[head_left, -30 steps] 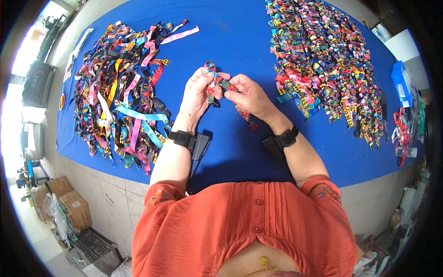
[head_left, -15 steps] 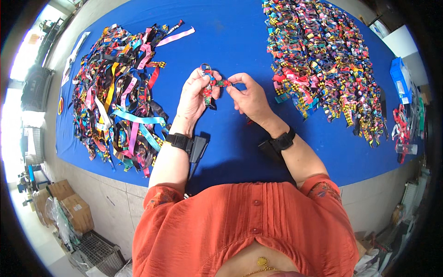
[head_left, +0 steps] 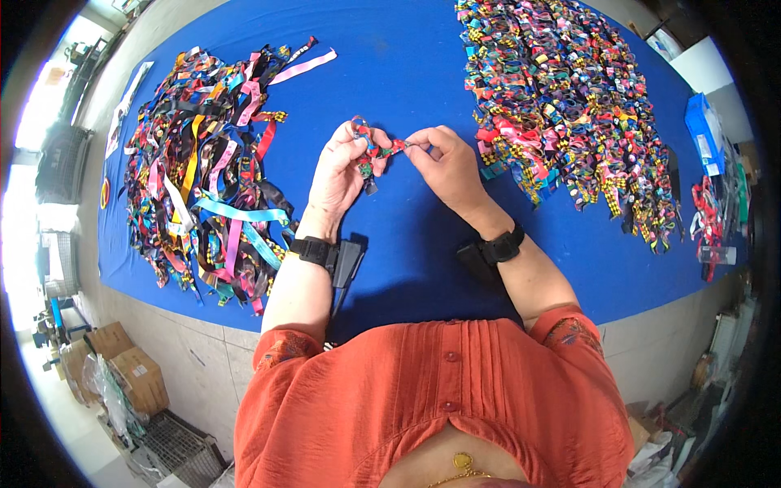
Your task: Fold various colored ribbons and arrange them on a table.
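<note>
Over the middle of a blue-covered table, my left hand pinches a folded, patterned ribbon strip in red, green and black between thumb and fingers. A loop of the strip stands up above the thumb, and a short end hangs below. My right hand is closed on the strip's other end, holding it taut toward the right. To the left lies a tangled heap of loose ribbons in many colours. At the right, many looped ribbon pieces are laid out in dense rows.
On the table's right edge are a blue box, a bundle of red straps and a clear container. A small ring-shaped roll lies at the left edge. Cardboard boxes and a wire basket stand on the floor at lower left.
The strip between my hands is pulled narrower and straighter, and its looped top has turned slightly. My right hand has shifted a little, its fingers curled in closer.
</note>
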A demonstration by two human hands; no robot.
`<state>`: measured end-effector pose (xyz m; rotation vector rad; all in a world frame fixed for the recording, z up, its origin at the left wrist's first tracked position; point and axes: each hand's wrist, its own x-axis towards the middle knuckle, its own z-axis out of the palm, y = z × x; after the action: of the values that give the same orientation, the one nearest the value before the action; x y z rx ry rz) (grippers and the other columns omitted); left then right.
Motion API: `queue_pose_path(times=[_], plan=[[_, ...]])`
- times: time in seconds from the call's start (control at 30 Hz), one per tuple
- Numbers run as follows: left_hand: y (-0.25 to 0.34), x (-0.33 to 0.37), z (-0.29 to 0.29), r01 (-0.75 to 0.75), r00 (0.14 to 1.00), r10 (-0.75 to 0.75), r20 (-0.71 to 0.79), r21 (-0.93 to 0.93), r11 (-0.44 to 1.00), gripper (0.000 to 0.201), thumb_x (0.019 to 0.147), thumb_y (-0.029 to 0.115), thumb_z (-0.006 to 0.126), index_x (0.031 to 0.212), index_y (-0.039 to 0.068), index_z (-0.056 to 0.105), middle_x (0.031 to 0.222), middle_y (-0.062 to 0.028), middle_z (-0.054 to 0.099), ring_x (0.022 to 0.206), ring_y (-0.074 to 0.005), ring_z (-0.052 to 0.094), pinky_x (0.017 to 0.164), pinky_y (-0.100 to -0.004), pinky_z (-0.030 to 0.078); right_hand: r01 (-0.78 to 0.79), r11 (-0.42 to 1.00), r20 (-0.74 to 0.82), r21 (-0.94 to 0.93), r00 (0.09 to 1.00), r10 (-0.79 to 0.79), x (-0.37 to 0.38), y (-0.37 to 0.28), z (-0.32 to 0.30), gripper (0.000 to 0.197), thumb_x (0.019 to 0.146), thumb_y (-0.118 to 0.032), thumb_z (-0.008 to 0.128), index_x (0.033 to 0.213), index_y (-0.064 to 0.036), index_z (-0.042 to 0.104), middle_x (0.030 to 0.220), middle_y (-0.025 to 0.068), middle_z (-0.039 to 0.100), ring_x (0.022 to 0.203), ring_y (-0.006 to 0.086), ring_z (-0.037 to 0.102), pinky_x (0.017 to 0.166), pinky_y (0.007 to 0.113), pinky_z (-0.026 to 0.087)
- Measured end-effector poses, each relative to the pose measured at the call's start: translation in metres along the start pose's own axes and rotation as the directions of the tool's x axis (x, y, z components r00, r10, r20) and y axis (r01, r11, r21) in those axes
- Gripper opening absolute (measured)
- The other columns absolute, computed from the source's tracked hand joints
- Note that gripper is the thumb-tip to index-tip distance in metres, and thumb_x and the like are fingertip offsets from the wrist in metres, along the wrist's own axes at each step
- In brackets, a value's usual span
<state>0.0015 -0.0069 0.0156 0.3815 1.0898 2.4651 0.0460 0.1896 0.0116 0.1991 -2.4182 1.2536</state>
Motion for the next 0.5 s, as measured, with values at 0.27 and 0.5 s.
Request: queue_pose_path(times=[0.27, 0.5], plan=[[-0.002, -0.001, 0.004, 0.095, 0.995, -0.096, 0.019, 0.054, 0.994, 0.011, 0.097, 0.015, 0.061, 0.103, 0.006, 0.060, 0.097, -0.0143, 0.069, 0.076, -0.0189, 0.065, 0.071, -0.0300, 0.054, -0.472, 0.601, 0.322, 0.645, 0.881, 0.346, 0.003, 0.000, -0.002, 0.016, 0.095, -0.014, 0.066, 0.099, 0.0011, 0.068, 0.087, 0.0041, 0.072, 0.072, 0.0081, 0.066, 0.060, 0.023, 0.052], [-0.003, -0.004, 0.003, 0.152, 0.986, -0.159, 0.050, 0.118, 0.981, 0.016, 0.096, 0.016, 0.063, 0.110, 0.008, 0.061, 0.094, -0.0157, 0.070, 0.072, -0.0213, 0.065, 0.068, -0.0317, 0.054, -0.523, 0.578, 0.390, 0.626, 0.852, 0.348, 0.005, 0.003, -0.004, 0.015, 0.099, -0.012, 0.061, 0.108, -0.0002, 0.064, 0.091, 0.0055, 0.071, 0.077, 0.0072, 0.065, 0.063, 0.022, 0.051]])
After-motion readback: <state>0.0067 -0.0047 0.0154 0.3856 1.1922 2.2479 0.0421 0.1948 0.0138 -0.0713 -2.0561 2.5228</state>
